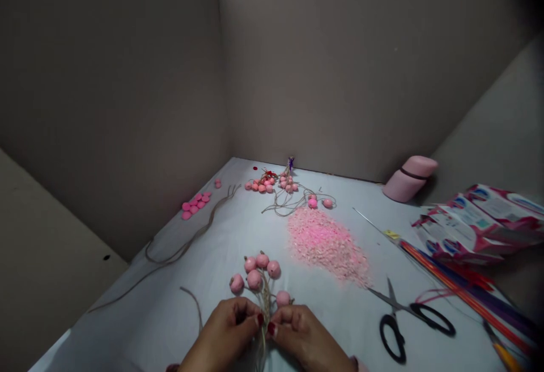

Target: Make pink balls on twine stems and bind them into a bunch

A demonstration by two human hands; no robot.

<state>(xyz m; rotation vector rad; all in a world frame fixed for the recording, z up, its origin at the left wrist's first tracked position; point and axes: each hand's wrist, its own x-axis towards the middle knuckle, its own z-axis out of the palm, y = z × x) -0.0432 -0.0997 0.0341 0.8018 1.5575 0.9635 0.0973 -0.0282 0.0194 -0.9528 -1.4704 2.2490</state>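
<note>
Near the front of the table, my left hand point(232, 329) and my right hand point(297, 335) pinch a bundle of tan cords point(266, 298) from either side. Thumbs and fingertips are pressed close together on the cords, and the exact grip is partly hidden. Several pink round beads point(254, 279) hang on the ends of these cords and lie fanned out beyond my fingers. One more pink bead point(283, 299) rests just above my right hand. Loose cord ends run down between my wrists.
Scissors point(394, 307) lie spread at right, by a heap of pink chips point(327, 241). Long cords point(199, 233) and pink discs point(194, 206) are at left. Finished-looking bead bunches point(261, 185) lie at the back. A pink bottle point(408, 178) and packets point(471, 222) stand right.
</note>
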